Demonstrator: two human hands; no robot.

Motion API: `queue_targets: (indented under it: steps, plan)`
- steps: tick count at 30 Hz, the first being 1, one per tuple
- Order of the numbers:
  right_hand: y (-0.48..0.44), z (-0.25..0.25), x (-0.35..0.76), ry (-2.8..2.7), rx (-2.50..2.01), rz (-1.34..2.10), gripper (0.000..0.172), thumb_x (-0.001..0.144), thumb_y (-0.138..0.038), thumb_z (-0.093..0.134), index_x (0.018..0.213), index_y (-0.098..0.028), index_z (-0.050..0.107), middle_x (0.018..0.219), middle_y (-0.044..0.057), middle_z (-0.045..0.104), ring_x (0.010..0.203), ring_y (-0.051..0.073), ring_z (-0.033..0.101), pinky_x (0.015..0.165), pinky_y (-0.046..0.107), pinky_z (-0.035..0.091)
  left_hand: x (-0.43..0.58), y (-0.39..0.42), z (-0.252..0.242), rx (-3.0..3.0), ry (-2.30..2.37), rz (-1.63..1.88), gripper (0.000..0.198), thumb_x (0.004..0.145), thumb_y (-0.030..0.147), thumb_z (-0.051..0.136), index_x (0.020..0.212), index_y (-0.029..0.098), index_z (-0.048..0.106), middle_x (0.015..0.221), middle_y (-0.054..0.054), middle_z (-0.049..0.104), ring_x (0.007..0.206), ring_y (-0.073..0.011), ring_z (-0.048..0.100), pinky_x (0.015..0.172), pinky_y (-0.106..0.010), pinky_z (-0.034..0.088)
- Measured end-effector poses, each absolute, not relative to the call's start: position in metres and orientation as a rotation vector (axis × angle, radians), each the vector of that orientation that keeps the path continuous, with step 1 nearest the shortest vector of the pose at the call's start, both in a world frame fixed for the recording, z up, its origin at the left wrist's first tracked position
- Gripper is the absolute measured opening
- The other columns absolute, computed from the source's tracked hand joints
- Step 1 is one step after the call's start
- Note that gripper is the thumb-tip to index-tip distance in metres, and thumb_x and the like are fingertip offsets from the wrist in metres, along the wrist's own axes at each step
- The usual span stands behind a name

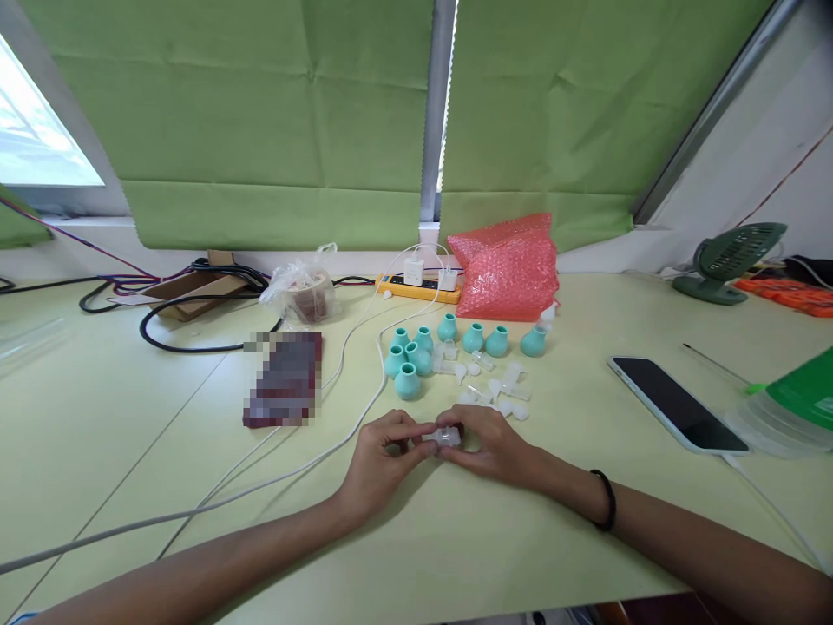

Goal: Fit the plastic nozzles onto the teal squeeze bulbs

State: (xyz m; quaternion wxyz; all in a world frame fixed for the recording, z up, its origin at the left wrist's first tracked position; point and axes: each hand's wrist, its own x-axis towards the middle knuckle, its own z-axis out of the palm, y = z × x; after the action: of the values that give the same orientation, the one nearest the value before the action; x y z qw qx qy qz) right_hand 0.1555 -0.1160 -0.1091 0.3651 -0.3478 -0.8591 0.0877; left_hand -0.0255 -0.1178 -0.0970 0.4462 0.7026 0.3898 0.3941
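My left hand (385, 451) and my right hand (489, 441) meet over the near part of the table. Between them is a small translucent plastic fitting (448, 436), its narrow end pinched by my left fingertips and its wider end gripped by my right thumb and fingers. Whether it is one piece or two joined pieces I cannot tell. Just beyond my hands lie several loose translucent plastic parts (515, 392). Several turquoise rubber bulbs (408, 382) with open necks stand behind them. One bulb (534, 341) at the right has a whitish part beside or on it.
A pink bubble-wrap bag (504, 269) and a yellow power strip (423, 289) lie at the back. White cables (312, 464) cross the table at left. Further left are a blurred dark flat item (284, 380) and a bagged tape roll (309, 295). A phone (677, 404) and fan (716, 260) are right.
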Motion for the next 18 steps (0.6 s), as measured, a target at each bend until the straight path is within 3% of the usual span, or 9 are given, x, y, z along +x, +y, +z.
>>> queue_targets:
  steps: [5, 18]
  plan:
    - [-0.1158, -0.1136, 0.1569, -2.167, -0.963, 0.244, 0.035, 0.071, -0.032, 0.057, 0.101, -0.019, 0.044, 0.080, 0.003, 0.061, 0.070, 0.013, 0.058, 0.061, 0.024, 0.047, -0.0248, -0.1193, -0.0927, 1.765, 0.961, 0.949, 0.019, 0.072, 0.025, 0.056, 0.087, 0.020, 0.067, 0.070, -0.003, 0.056, 0.063, -0.0121, 0.050, 0.055, -0.022, 0.037]
    - [-0.1175, -0.1155, 0.1560, -2.155, -0.895, 0.198, 0.035, 0.071, -0.033, 0.057, 0.100, -0.019, 0.044, 0.078, 0.003, 0.062, 0.070, 0.014, 0.059, 0.060, 0.024, 0.048, -0.0219, -0.1175, -0.0927, 1.549, 0.941, 0.864, 0.021, 0.067, 0.023, 0.059, 0.084, 0.013, 0.064, 0.050, 0.005, 0.042, 0.047, -0.0064, 0.037, 0.046, -0.019, 0.029]
